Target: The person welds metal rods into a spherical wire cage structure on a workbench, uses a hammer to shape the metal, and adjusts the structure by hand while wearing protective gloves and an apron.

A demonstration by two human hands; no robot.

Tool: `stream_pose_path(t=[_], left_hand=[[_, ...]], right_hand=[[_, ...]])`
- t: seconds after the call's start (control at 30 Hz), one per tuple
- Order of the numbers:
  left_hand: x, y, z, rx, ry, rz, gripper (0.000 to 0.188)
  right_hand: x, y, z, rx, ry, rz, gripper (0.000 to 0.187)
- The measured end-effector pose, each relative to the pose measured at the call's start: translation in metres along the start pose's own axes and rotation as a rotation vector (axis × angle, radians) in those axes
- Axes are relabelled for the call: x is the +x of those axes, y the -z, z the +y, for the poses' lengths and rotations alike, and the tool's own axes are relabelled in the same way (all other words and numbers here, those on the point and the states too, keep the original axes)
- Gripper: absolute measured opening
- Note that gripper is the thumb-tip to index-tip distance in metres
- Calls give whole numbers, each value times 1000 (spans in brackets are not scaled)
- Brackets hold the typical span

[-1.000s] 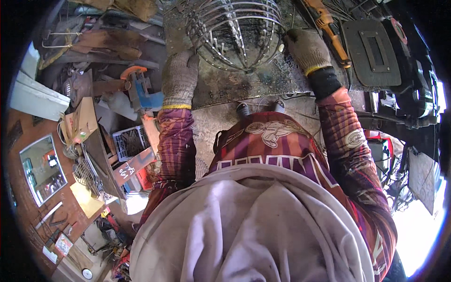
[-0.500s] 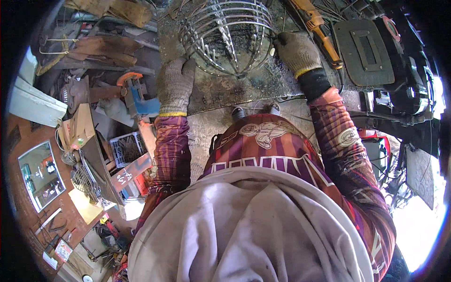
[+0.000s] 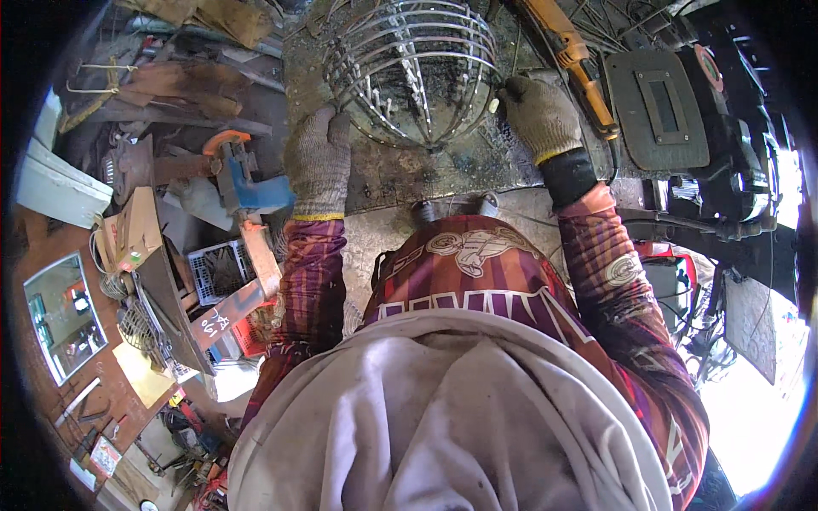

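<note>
A domed cage of bent metal rods [image 3: 411, 61] rests on the dark metal worktop [image 3: 383, 180] in front of me, its narrow end toward me. Curved ribs run across it, and they meet at a point on my side. My left hand [image 3: 320, 163], in a grey knit glove, is closed at the cage's left rim, thumb beside the fingers. At the right rim my right hand [image 3: 542, 117], gloved alike, has its fingers curled in against the cage. A small pale piece [image 3: 493, 106] shows by the right fingertips. The exact grips are partly hidden.
An orange power tool [image 3: 578, 64] lies right of my right hand, beside a welding mask [image 3: 658, 109]. To the left are a blue and orange tool [image 3: 247, 179], scrap wood, a cardboard box [image 3: 132, 230] and a plastic crate [image 3: 216, 268]. Thin rods lie at the far right.
The view has shifted slightly, so the cage and the right-hand tools sit a little lower. Both hands stay at the cage's sides.
</note>
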State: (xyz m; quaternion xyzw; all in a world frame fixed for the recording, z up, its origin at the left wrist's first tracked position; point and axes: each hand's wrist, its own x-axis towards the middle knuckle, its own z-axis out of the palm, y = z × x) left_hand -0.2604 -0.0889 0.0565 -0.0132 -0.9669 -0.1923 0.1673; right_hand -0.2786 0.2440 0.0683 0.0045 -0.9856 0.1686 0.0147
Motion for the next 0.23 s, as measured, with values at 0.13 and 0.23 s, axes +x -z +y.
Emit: stream_pose_path(t=[0.13,0.23], left_hand=[[1,1,1,-38,14,-11,31],[2,-4,-5,-35,52,-51,36]], right_hand=[[-1,-4,1,-25,14,51,30],[2,-2,-1,-37,10,20,30]])
